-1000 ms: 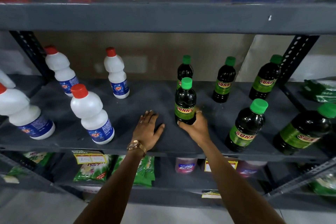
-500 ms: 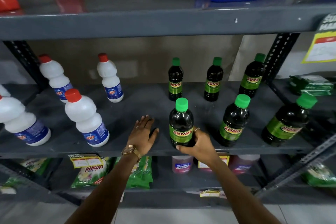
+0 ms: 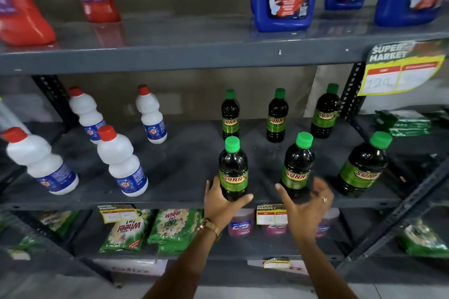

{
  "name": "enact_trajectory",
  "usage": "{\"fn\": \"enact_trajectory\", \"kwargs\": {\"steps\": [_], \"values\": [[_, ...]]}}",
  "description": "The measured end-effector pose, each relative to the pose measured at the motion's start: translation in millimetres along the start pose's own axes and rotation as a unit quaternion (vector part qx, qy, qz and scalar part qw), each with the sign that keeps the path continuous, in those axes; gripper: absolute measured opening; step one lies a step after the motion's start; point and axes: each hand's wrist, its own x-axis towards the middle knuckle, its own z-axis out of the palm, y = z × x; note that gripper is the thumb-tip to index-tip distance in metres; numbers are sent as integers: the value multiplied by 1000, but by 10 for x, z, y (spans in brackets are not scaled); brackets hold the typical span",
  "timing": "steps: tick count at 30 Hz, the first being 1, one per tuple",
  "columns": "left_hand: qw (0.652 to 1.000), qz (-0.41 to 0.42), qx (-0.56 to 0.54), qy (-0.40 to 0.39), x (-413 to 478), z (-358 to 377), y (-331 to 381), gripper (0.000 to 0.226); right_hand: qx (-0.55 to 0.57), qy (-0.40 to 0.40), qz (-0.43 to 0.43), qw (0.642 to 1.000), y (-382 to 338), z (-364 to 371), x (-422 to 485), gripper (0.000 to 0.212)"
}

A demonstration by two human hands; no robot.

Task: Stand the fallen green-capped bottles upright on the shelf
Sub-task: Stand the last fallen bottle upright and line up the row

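Step in hand: settling last SUNNY bottle (image 3: 233, 172) at shelf (image 3: 179, 177) front edge, centre; bottle upright, green cap up.
Left hand (image 3: 222, 201) cupped around its base, gripping.
Right hand (image 3: 307, 204) open, empty, fingers spread, just before second front-row bottle (image 3: 297, 167); contact unclear.
All six green-capped bottles appear upright: three along back, three along front. Task judged near complete.
Next move: release base gently, withdraw hand without tipping bottle; align front row if needed.
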Motion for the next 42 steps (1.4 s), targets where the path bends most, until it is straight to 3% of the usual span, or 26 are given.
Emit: {"fn": "enact_trajectory", "kwargs": {"steps": [2, 4, 8, 15, 18, 20, 22, 24, 26, 29, 32, 35, 42], "values": [[996, 25, 45, 68, -35, 130, 45, 76, -33, -69, 32, 997, 74, 28, 237, 101], [990, 49, 56, 122, -46, 188, 36, 71, -90, -120, 22, 988, 166, 87, 342, 88], [983, 44, 38, 174, -25, 242, 21, 65, -131, -132, -7, 983, 295, 154, 339, 70], [987, 33, 79, 138, 13, 253, -41, 80, -155, -138, -28, 978, 205, 94, 302, 70], [988, 16, 91, 126, 36, 238, -19, 86, -116, -162, -4, 980, 161, 49, 295, 88], [987, 9, 89, 130, 31, 220, 3, 101, -54, -188, 11, 981, 110, -118, 259, 105], [986, -7, 73, 148, -74, 235, 73, 120, 4, -170, 16, 985, 104, -437, 206, 99], [981, -18, 58, 184, -328, 326, 191, 127, 29, -82, 14, 996, 187, -805, 208, 84], [977, 46, 80, 193, -627, 556, 337, 117, 30, 7, 25, 999, 272, -1104, 392, 83], [967, 169, 145, 122, -815, 988, 419, 90, -5, -12, 22, 1000, 313, -1177, 820, 97], [977, 118, 157, 86, -693, 1249, 462, 73, -31, -89, 10, 996, 391, -1052, 1082, 92], [969, 90, 213, 82, -539, 1351, 421, 74, -36, -97, 16, 995, 561, -1015, 1169, 81], [931, 102, 347, 47, -464, 1425, 360, 73, -68, -115, -11, 991, 631, -1073, 1138, 79]]}}
